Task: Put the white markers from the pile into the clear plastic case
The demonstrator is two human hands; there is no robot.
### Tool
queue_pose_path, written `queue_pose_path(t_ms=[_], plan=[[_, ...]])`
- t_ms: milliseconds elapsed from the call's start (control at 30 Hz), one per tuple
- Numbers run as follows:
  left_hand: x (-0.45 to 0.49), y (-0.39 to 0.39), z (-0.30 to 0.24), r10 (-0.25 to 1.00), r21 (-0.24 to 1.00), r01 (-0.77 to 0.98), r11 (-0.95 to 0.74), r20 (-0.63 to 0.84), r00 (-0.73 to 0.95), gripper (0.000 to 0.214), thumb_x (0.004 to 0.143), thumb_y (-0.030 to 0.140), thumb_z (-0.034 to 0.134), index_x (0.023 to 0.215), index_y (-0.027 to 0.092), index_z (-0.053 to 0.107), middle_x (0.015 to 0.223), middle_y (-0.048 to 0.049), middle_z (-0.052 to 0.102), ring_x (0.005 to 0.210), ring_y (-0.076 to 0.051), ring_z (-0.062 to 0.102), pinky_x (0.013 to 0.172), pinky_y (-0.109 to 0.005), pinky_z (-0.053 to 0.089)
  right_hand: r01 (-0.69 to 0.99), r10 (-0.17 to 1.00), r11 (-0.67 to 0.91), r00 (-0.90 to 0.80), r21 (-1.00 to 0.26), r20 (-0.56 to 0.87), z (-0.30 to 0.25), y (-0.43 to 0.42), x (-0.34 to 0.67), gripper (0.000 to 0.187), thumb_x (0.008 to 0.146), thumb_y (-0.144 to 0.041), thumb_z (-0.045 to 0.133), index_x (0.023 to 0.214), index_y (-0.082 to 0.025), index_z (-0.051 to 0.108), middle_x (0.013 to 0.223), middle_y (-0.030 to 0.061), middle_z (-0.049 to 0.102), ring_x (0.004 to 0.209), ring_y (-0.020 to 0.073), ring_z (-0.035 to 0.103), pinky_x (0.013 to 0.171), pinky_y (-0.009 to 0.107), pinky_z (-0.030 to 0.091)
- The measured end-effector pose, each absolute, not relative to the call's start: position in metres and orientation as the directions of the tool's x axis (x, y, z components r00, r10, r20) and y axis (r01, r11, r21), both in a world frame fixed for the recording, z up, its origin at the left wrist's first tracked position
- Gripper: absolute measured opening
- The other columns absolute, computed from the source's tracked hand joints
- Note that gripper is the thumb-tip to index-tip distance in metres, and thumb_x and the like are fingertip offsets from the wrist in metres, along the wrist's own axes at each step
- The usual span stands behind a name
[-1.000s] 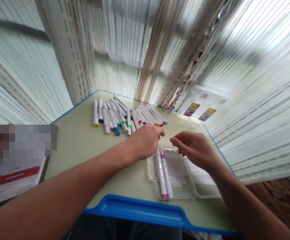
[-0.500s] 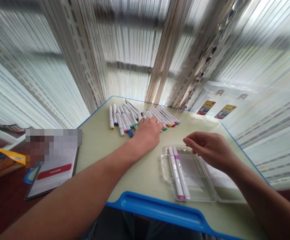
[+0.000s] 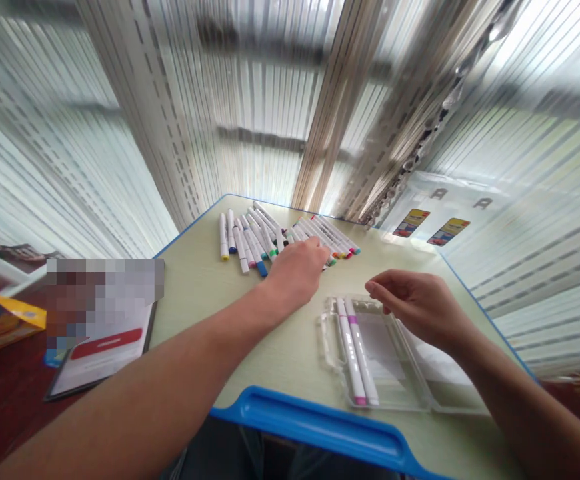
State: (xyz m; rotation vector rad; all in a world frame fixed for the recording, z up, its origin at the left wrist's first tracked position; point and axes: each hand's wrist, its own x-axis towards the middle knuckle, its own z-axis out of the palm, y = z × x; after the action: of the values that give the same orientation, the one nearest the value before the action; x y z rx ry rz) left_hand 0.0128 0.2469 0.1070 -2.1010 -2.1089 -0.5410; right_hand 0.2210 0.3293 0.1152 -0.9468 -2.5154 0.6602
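My left hand (image 3: pixel 297 270) reaches over the near side of a pile of white markers (image 3: pixel 251 237) with coloured ends. Its fingers curl down and are mostly hidden behind the back of the hand, so what they grip cannot be made out. My right hand (image 3: pixel 417 300) hovers above the clear plastic case (image 3: pixel 405 373), fingers curled and thumb against the index finger, with nothing seen in it. Inside the case, along its left side, lie a pink-ended marker (image 3: pixel 351 353) and a marker with a purple band (image 3: pixel 363 353), side by side.
The pale green table (image 3: pixel 190 280) has a blue edge and a blue front trough (image 3: pixel 320 420). A clear panel with two yellow labels (image 3: pixel 449 232) stands at the back right, against string curtains (image 3: pixel 270 100). At left are a tablet-like board (image 3: pixel 115 353) and a yellow packet (image 3: pixel 5 320).
My left hand has shifted very slightly right over the markers. My right hand stays nearly still above the case. The view has tilted a little.
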Motion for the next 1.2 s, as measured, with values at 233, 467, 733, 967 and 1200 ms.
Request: queue_pose_path(t_ms=[233,467,733,967,1200], plan=[[0.013,0.246,0.112,0.905,0.236,0.972,-0.017,0.417,-0.085,0.022,0.085,0.008,0.050,0.096,0.015,0.067,0.098,-0.0084,0.065,0.085,-0.022,0.066,0.076,-0.033,0.052,0.493,0.682,0.658,-0.711,-0.569,0.172,0.115,0.330,0.221,0.031,0.089,-0.044,0.058,0.080,-0.017,0.071,0.063,0.0034,0.069,0.052,0.0152,0.059,0.050,0.026,0.043],[0.011,0.245,0.122,0.863,0.310,0.950,0.035,0.470,-0.185,0.022,0.089,0.010,0.046,0.094,0.014,0.067,0.098,-0.0096,0.067,0.085,-0.022,0.067,0.078,-0.034,0.052,0.488,0.681,0.658,-0.711,-0.573,0.177,0.116,0.329,0.221,0.030,0.089,-0.042,0.058,0.079,-0.017,0.070,0.062,0.0026,0.067,0.053,0.0144,0.057,0.051,0.026,0.041],[-0.001,0.244,0.128,0.784,0.234,0.970,0.073,0.587,-0.201,0.026,0.090,0.008,0.043,0.097,0.012,0.068,0.094,-0.0113,0.069,0.086,-0.023,0.066,0.079,-0.035,0.051,0.487,0.681,0.654,-0.712,-0.579,0.171,0.114,0.331,0.221,0.028,0.089,-0.041,0.058,0.080,-0.016,0.070,0.063,0.0023,0.067,0.054,0.0142,0.057,0.052,0.026,0.040],[0.003,0.240,0.132,0.676,0.211,0.975,-0.067,0.728,-0.111,0.026,0.088,0.003,0.046,0.097,0.010,0.069,0.094,-0.0117,0.070,0.087,-0.023,0.067,0.078,-0.035,0.052,0.480,0.685,0.652,-0.706,-0.587,0.182,0.111,0.332,0.220,0.029,0.088,-0.042,0.060,0.078,-0.017,0.070,0.062,0.0021,0.066,0.052,0.0142,0.058,0.050,0.025,0.041],[0.026,0.240,0.127,0.577,0.395,0.781,-0.483,0.815,-0.055,0.023,0.085,0.000,0.052,0.091,0.012,0.070,0.088,-0.0053,0.072,0.085,-0.015,0.067,0.080,-0.028,0.052,0.328,0.849,0.414,-0.474,-0.849,0.231,0.112,0.339,0.221,0.044,0.090,-0.057,0.050,0.106,-0.017,0.060,0.086,0.0070,0.068,0.051,0.0151,0.062,0.040,0.026,0.046]])
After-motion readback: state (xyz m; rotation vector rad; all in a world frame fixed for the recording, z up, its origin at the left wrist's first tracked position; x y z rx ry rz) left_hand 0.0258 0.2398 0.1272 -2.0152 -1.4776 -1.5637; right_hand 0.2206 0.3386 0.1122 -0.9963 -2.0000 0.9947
